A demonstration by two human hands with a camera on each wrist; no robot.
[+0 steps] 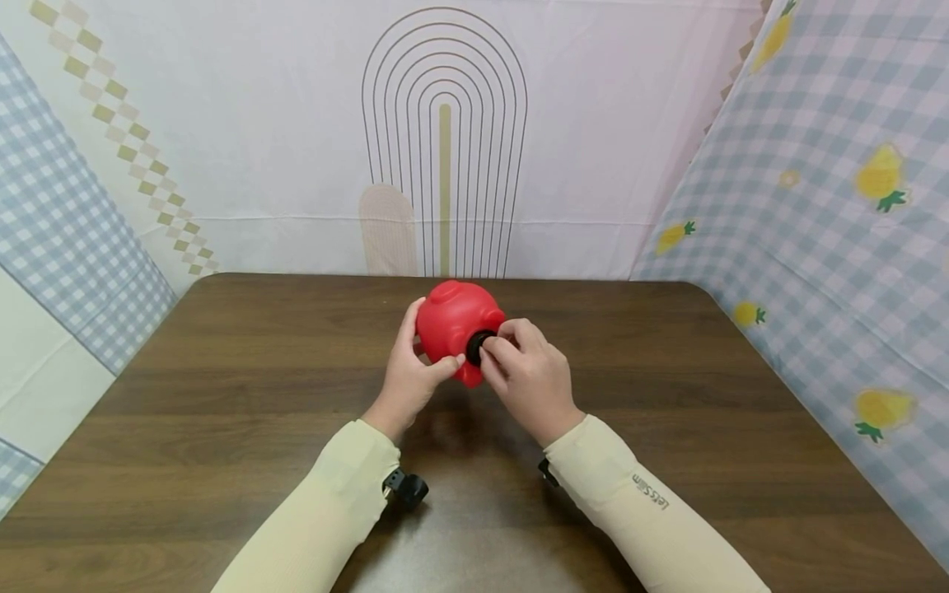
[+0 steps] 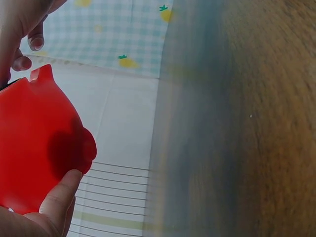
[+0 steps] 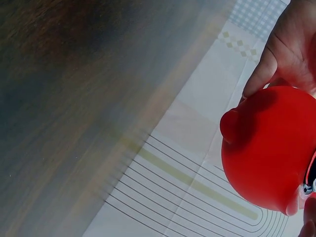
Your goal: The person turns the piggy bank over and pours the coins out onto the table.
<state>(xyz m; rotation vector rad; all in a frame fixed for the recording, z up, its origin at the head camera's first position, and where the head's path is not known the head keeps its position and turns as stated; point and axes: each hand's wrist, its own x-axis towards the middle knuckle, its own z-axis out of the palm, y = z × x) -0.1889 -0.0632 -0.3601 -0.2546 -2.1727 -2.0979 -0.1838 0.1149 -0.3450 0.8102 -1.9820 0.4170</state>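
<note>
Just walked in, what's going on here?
A person holds a rounded red object over a wooden table. The left hand grips its side; the right hand has its fingers curled at the black round piece set in it. The piece is in place; whether it is loose, I can't tell.

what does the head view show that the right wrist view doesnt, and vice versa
Only the head view: both pale sleeves, the lettering on the right one, and yellow pineapple prints.
Only the right wrist view: a small silvery bit at the black round part.
Both: the red object, that black part, left hand, right hand, table and lined arch print.
</note>
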